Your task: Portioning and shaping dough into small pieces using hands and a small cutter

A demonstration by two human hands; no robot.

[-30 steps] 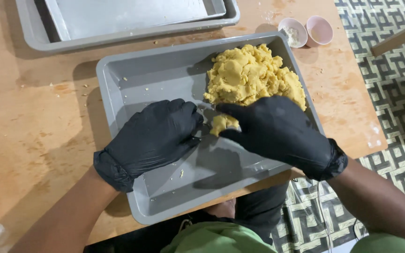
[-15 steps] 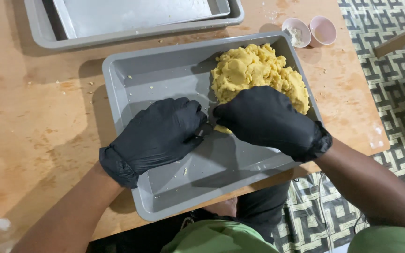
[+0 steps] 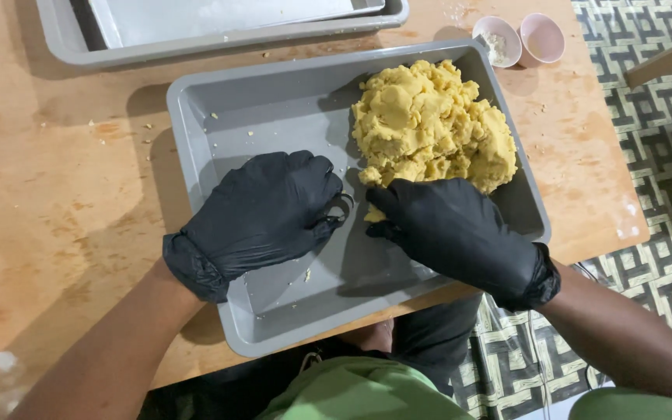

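Inside a grey tray [image 3: 219, 101] on a wooden bench [image 3: 56, 202], a mound of crumbly yellow dough [image 3: 429, 124] is sitting heaped in the far right corner, most of it gathered, though loose crumbs are lying about the tray floor. Both black-gloved hands are working at its near edge: the right hand [image 3: 456, 229] is curling around a small piece of dough, while the left hand [image 3: 266, 214] is resting beside it, fingers bent, its grip hidden. Beyond, a second tray [image 3: 71, 47] and two small pink bowls [image 3: 519, 39] are standing.
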